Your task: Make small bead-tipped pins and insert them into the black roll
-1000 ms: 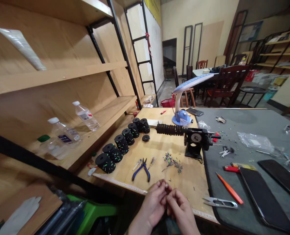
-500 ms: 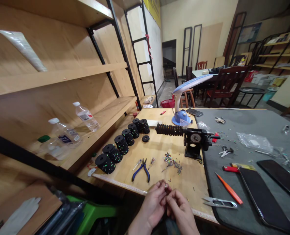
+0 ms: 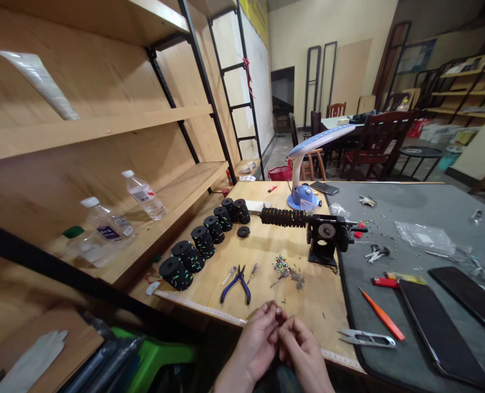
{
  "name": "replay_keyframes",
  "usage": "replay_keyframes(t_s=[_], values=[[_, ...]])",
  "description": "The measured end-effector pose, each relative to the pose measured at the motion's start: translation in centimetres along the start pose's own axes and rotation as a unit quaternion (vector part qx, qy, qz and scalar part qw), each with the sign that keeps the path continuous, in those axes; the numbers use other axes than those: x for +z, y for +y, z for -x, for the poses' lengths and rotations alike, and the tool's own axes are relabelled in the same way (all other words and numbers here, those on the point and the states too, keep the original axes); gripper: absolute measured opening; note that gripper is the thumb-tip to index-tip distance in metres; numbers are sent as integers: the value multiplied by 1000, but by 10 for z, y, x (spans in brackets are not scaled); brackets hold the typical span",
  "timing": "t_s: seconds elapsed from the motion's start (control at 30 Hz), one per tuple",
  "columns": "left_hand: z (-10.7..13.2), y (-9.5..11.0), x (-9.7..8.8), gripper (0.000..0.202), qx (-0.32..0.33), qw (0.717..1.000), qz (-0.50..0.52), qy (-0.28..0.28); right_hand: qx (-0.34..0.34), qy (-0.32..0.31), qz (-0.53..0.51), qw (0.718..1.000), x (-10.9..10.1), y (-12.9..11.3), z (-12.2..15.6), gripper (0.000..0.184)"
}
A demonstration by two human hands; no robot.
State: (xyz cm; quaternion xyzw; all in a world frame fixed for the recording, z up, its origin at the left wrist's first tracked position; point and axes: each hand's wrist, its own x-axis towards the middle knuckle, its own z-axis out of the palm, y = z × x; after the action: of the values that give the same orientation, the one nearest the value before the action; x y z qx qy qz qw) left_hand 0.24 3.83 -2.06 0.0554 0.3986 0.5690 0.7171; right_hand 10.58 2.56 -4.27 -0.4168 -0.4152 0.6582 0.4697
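Both hands meet at the near edge of the wooden tabletop (image 3: 267, 256). My left hand (image 3: 258, 339) pinches a tiny silver piece (image 3: 277, 310) between thumb and fingers. My right hand (image 3: 303, 349) is closed in a pinch right beside it, fingertips touching the left hand's; what it holds is too small to make out. Just beyond the hands lie blue-handled pliers (image 3: 237, 283) and a small heap of coloured beads and pins (image 3: 287, 269).
A black hand-crank winder (image 3: 324, 236) with a loaded rod stands mid-table. A row of black spools (image 3: 201, 240) runs along the left. Snips (image 3: 367, 339), an orange pen (image 3: 383, 322), a red lighter (image 3: 383, 282) and phones (image 3: 442, 333) lie on the grey mat. Water bottles (image 3: 144, 194) sit on the shelf; a blue desk lamp (image 3: 303, 191) stands behind.
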Motion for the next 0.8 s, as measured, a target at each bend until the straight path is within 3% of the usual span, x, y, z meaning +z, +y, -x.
replay_keyframes(t_s=[0.4, 0.8], values=[[0, -1, 0, 7, 6, 1000, -3, -13, -2, 8, 5, 1000, -2, 10, -2, 44], [5, -7, 3, 38, 85, 991, -84, -66, 39, -7, -76, 996, 2, -7, -9, 49]])
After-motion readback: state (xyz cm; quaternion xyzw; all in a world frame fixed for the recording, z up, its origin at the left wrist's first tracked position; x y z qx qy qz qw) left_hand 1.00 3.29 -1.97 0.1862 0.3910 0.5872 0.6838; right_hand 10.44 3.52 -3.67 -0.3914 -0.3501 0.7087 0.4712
